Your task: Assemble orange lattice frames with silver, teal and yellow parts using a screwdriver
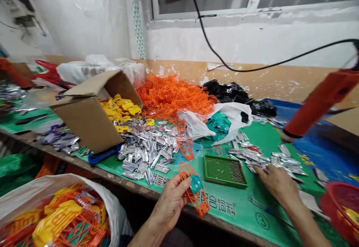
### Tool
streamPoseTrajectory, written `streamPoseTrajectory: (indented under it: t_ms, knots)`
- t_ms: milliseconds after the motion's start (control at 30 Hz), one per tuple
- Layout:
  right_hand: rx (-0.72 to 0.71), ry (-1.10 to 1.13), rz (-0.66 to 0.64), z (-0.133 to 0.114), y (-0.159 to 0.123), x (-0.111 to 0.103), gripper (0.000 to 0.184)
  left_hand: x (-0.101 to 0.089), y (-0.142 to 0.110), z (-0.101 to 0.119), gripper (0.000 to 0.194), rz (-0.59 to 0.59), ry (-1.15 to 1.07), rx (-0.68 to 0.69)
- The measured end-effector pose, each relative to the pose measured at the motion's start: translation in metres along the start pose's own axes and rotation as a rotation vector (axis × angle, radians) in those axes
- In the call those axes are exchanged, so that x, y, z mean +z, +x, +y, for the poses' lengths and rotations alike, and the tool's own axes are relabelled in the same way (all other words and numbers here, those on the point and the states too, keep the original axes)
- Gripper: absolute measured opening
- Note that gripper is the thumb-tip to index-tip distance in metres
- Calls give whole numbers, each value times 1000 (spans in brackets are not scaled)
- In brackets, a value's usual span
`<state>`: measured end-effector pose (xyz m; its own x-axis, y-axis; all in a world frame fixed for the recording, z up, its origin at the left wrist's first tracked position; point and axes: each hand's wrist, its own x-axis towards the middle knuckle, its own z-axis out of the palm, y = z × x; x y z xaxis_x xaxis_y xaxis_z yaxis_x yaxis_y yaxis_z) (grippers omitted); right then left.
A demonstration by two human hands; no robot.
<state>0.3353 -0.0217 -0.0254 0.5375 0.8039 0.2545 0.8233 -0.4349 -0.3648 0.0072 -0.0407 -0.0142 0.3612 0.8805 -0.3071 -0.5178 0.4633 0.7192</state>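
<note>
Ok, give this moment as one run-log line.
left hand: orange plastic frame with teal piece | right hand: on silver foil packets

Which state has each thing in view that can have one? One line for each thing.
left hand: holding orange plastic frame
orange plastic frame: teal packet on it
right hand: fingers on silver packets
cardboard box: open, tipped on its side
white plastic sack: open, full of plastic frames
</note>
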Motion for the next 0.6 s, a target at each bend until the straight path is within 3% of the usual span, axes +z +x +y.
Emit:
streamPoseTrajectory:
  t_ms: [100,233,333,433,500,600]
  knots:
    - [54,52,-61,6,7,10,37,0,-4,1,30,-15,-11,38]
    - [119,189,-40,6,1,6,36,-1,-9,6,29,-56,-7,26]
    - [196,337,22,5,-14,-2,23,-7,-5,10,30,15,-11,-26]
    - [262,561,54,-5,-37,-9,25,-10,4,14,33,70,-24,-58]
    - [298,767,-12,-21,-58,-11,32,-8,6,14,33,80,-46,-52]
    - [335,1094,-226,-53,-88,-10,41,2,2,11,29,55,-75,-23]
